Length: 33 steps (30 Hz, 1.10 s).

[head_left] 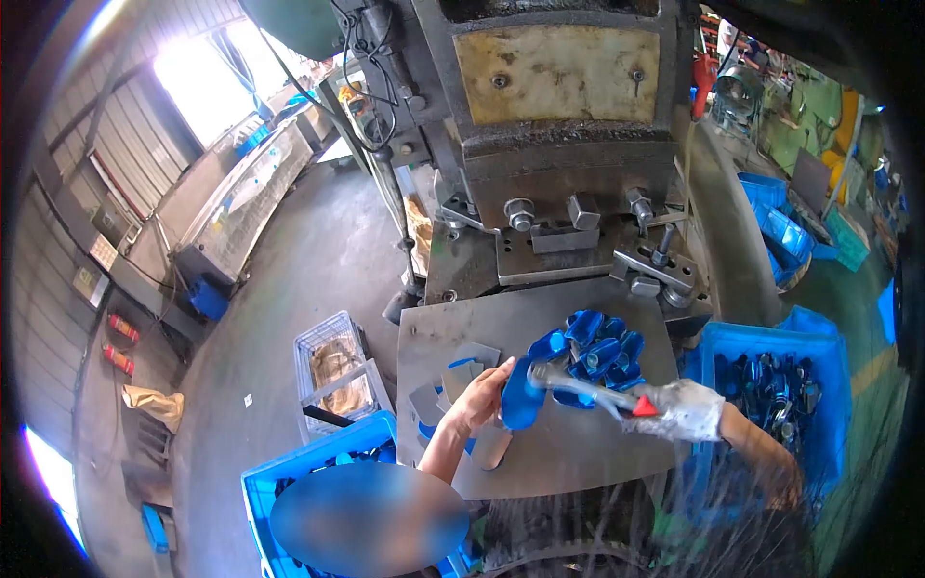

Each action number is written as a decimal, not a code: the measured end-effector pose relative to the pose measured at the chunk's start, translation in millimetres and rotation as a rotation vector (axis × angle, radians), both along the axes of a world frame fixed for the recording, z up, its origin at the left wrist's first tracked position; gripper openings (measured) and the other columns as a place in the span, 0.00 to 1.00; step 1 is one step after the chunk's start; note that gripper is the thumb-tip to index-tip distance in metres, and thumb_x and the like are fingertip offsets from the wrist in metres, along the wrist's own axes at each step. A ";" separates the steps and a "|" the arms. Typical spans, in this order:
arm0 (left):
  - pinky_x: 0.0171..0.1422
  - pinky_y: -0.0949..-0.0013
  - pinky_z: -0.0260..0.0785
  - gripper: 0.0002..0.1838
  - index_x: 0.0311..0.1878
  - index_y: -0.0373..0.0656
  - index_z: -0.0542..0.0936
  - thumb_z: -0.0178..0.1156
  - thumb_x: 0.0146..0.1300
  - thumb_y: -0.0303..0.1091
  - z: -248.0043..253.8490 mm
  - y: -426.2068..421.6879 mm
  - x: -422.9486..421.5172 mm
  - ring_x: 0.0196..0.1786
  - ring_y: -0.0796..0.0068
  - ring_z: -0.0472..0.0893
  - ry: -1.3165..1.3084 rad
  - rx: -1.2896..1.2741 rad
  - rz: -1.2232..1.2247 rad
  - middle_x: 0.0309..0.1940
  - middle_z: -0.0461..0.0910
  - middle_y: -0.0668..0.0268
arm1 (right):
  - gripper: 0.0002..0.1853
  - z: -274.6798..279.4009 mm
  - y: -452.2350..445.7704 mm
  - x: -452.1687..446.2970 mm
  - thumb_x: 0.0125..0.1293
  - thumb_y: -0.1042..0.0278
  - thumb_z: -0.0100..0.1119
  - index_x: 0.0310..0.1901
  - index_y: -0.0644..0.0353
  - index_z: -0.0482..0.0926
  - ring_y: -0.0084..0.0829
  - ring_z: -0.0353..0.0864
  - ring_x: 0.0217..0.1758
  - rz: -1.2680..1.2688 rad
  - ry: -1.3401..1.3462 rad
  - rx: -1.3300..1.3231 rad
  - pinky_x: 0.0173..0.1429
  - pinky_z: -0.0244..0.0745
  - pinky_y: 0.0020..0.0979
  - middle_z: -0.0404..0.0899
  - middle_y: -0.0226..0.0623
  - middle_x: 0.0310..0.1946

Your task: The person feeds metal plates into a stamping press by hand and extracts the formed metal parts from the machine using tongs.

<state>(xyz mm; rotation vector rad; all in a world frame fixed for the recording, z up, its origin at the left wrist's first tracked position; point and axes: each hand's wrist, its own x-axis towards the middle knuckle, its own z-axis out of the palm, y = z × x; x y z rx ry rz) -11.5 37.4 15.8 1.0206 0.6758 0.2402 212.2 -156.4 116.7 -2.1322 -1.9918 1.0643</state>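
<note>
My left hand, bare, is closed on the edge of a blue, rounded flat piece above the metal plate. In a pale work glove, my right hand grips pliers with a red part at the handle. The jaws of the pliers meet the upper part of the blue piece; whether they clamp it I cannot tell. Just beyond them lies a heap of shiny blue pieces. Several flat grey and blue pieces lie loose beside my left hand.
A heavy press stands over the plate's far side, with bolts and a clamp. A blue bin of dark parts stands right; another blue bin stands front left. Behind that is a plastic crate. A blurred oval covers part of the foreground.
</note>
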 end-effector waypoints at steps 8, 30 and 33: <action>0.31 0.79 0.71 0.19 0.53 0.41 0.73 0.60 0.57 0.29 -9.2 -23.2 -2.7 0.36 0.80 0.76 -0.049 0.303 0.084 0.42 0.75 0.68 | 0.14 -42.3 71.9 49.8 0.64 0.56 0.49 0.37 0.60 0.66 0.34 0.77 0.34 -0.344 -0.051 0.466 0.36 0.67 0.32 0.74 0.48 0.30; 0.31 0.80 0.66 0.19 0.34 0.32 0.80 0.53 0.65 0.43 19.0 4.9 27.6 0.27 0.87 0.75 -0.105 0.517 0.299 0.24 0.79 0.71 | 0.25 -20.1 -7.2 -36.0 0.65 0.51 0.46 0.56 0.58 0.57 0.54 0.79 0.33 -0.187 -0.121 0.243 0.39 0.74 0.46 0.78 0.56 0.29; 0.29 0.80 0.66 0.18 0.34 0.32 0.80 0.54 0.64 0.41 17.6 13.1 18.8 0.23 0.87 0.74 -0.085 0.511 0.182 0.24 0.79 0.71 | 0.26 -13.4 -13.7 -32.8 0.65 0.49 0.45 0.57 0.57 0.57 0.54 0.78 0.35 -0.138 -0.139 0.157 0.42 0.73 0.46 0.78 0.55 0.32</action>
